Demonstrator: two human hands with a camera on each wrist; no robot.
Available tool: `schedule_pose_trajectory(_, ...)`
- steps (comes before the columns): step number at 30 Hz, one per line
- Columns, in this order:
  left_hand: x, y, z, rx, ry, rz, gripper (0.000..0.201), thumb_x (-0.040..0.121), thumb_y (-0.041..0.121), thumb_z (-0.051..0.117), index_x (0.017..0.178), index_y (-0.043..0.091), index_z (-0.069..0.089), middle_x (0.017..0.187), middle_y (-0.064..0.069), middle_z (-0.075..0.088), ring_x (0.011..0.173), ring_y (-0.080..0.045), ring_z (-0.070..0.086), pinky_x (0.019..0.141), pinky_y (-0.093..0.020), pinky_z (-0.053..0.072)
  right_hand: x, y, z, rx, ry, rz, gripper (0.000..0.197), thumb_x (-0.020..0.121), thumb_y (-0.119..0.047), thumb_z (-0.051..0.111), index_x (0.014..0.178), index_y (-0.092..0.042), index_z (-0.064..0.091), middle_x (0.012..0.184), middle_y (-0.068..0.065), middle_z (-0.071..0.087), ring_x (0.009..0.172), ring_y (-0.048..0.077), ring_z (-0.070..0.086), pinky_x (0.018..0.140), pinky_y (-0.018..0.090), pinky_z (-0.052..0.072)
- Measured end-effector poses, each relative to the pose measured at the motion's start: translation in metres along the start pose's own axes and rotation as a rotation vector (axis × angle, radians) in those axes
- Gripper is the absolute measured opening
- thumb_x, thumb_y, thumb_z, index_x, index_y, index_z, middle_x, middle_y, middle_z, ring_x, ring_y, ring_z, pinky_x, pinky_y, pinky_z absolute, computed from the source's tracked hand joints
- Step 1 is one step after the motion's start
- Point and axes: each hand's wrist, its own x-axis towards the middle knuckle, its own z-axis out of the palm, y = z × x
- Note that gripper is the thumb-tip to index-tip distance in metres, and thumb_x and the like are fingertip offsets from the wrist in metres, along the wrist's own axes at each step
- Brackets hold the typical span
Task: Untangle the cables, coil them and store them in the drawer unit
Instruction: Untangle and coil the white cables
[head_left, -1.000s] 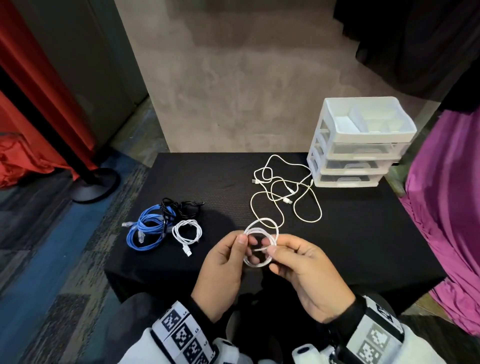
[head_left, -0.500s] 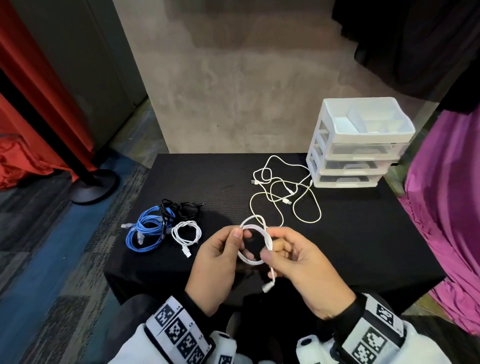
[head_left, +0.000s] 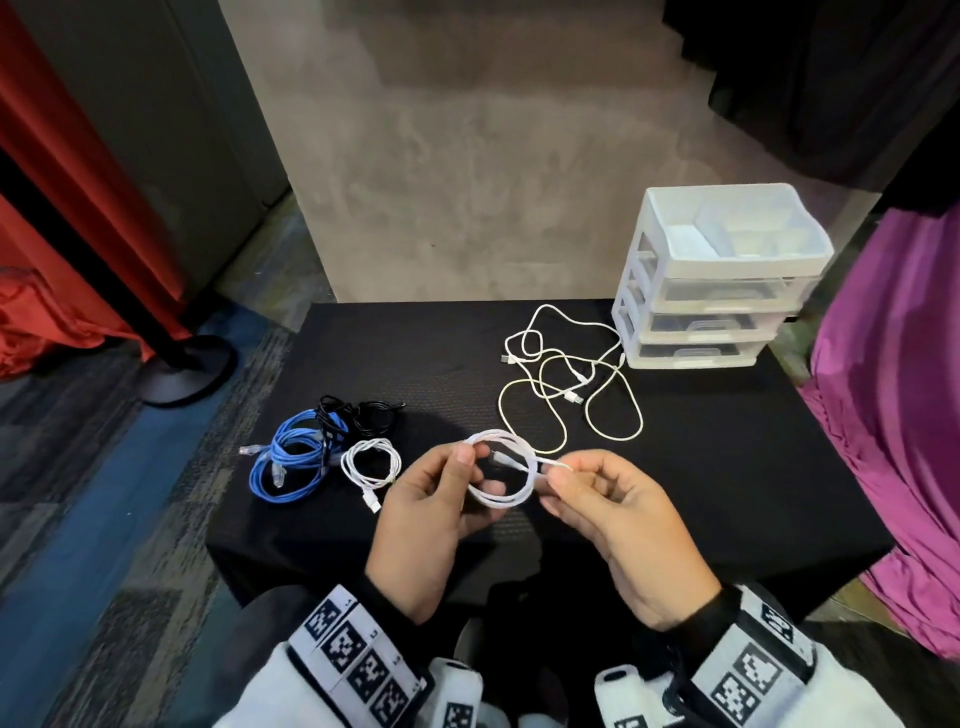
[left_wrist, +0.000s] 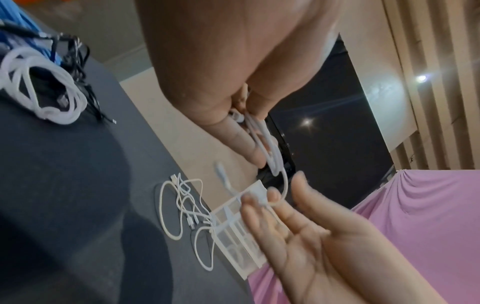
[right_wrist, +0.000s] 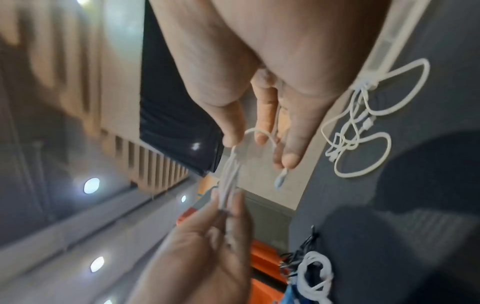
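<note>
The white cable coil (head_left: 503, 473) is held in the air above the near edge of the black table (head_left: 727, 467), between both hands. The left hand (head_left: 431, 525) pinches the coil's left side between thumb and fingers; the right hand (head_left: 618, 525) pinches the cable's loose end at thumb and fingertips, its other fingers loosely spread. No brand or writing is legible anywhere; only black-and-white square marker patterns show on the wrist bands (head_left: 363, 660). Loose tangled white cables (head_left: 571, 384) lie beside the drawer unit (head_left: 717, 280).
</note>
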Motion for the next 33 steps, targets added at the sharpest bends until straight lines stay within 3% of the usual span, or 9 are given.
schedule_pose_trajectory(5, -0.007, -0.006, 0.013, 0.013, -0.02, 0.0, 0.023, 0.104, 0.019, 0.054, 0.101, 0.008, 0.074, 0.076, -0.004, 0.064, 0.078, -0.019, 0.07, 0.078, -0.042, 0.062, -0.002, -0.007, 0.015, 0.288, 0.012, 0.15, 0.031, 0.077, -0.003, 0.077, 0.104, -0.003, 0.064, 0.102, 0.024, 0.073, 0.089, 0.029, 0.075, 0.09, 0.04, 0.061)
schedule_pose_trajectory(8, -0.007, -0.008, 0.015, 0.057, 0.036, 0.049, 0.022, 0.104, 0.019, 0.053, 0.102, 0.01, 0.073, 0.081, -0.008, 0.068, 0.079, -0.024, 0.07, 0.081, -0.047, 0.061, -0.001, -0.008, 0.013, 0.23, 0.006, 0.234, 0.025, 0.079, -0.008, 0.076, 0.101, -0.013, 0.065, 0.1, 0.013, 0.077, 0.089, 0.023, 0.076, 0.1, 0.045, 0.052)
schedule_pose_trajectory(12, -0.003, -0.014, 0.011, 0.163, 0.087, 0.1, 0.022, 0.105, 0.024, 0.054, 0.1, 0.013, 0.073, 0.092, -0.011, 0.076, 0.083, -0.024, 0.071, 0.082, -0.04, 0.06, -0.006, -0.009, 0.015, 0.101, -0.081, 0.241, 0.014, 0.093, -0.011, 0.069, 0.106, -0.015, 0.064, 0.094, 0.006, 0.074, 0.094, 0.02, 0.068, 0.094, 0.044, 0.048)
schedule_pose_trajectory(17, -0.005, -0.006, 0.013, -0.082, 0.0, -0.19, 0.026, 0.105, 0.023, 0.053, 0.102, 0.004, 0.07, 0.08, -0.007, 0.064, 0.068, -0.014, 0.062, 0.065, -0.029, 0.058, -0.01, -0.012, 0.013, 0.172, -0.289, 0.234, 0.027, 0.1, -0.009, 0.062, 0.125, -0.001, 0.056, 0.086, 0.013, 0.066, 0.089, 0.018, 0.068, 0.076, 0.03, 0.056)
schedule_pose_trajectory(20, -0.004, -0.001, 0.009, -0.2, -0.027, -0.296, 0.021, 0.103, 0.026, 0.056, 0.103, 0.008, 0.068, 0.075, -0.001, 0.061, 0.065, -0.01, 0.061, 0.07, -0.032, 0.058, -0.009, -0.006, 0.007, 0.085, -0.294, 0.166, 0.033, 0.095, -0.004, 0.069, 0.125, 0.001, 0.058, 0.101, 0.019, 0.073, 0.097, 0.025, 0.069, 0.084, 0.032, 0.054)
schedule_pose_trajectory(23, -0.005, 0.004, 0.009, -0.195, -0.028, -0.257, 0.023, 0.104, 0.029, 0.055, 0.098, 0.011, 0.067, 0.08, -0.005, 0.069, 0.071, -0.014, 0.069, 0.081, -0.037, 0.055, -0.008, 0.003, 0.005, -0.076, -0.206, 0.063, 0.031, 0.087, -0.005, 0.079, 0.116, -0.011, 0.068, 0.111, 0.02, 0.075, 0.098, 0.027, 0.065, 0.093, 0.039, 0.054)
schedule_pose_trajectory(26, -0.008, 0.005, 0.012, -0.116, -0.008, -0.195, 0.024, 0.106, 0.028, 0.052, 0.098, 0.01, 0.067, 0.083, -0.01, 0.071, 0.071, -0.018, 0.07, 0.072, -0.034, 0.059, -0.01, 0.007, 0.005, -0.373, -0.149, -0.062, 0.034, 0.081, -0.022, 0.087, 0.111, -0.023, 0.069, 0.113, 0.011, 0.072, 0.09, 0.022, 0.061, 0.103, 0.053, 0.052)
schedule_pose_trajectory(29, -0.007, 0.001, 0.011, 0.002, 0.027, -0.122, 0.026, 0.105, 0.026, 0.054, 0.095, 0.006, 0.066, 0.074, -0.012, 0.064, 0.06, -0.019, 0.061, 0.06, -0.032, 0.055, -0.015, 0.003, 0.006, -0.621, -0.146, -0.27, 0.055, 0.074, -0.043, 0.086, 0.123, -0.039, 0.062, 0.122, -0.009, 0.064, 0.103, 0.015, 0.063, 0.1, 0.038, 0.053)
schedule_pose_trajectory(33, -0.007, 0.002, 0.007, 0.254, -0.024, -0.001, 0.027, 0.105, 0.024, 0.056, 0.089, 0.004, 0.068, 0.07, -0.009, 0.065, 0.061, -0.017, 0.059, 0.062, -0.031, 0.052, -0.019, -0.011, 0.009, -0.773, -0.263, -0.451, 0.047, 0.083, -0.033, 0.084, 0.126, -0.043, 0.065, 0.124, -0.013, 0.061, 0.114, 0.017, 0.057, 0.099, 0.03, 0.047)
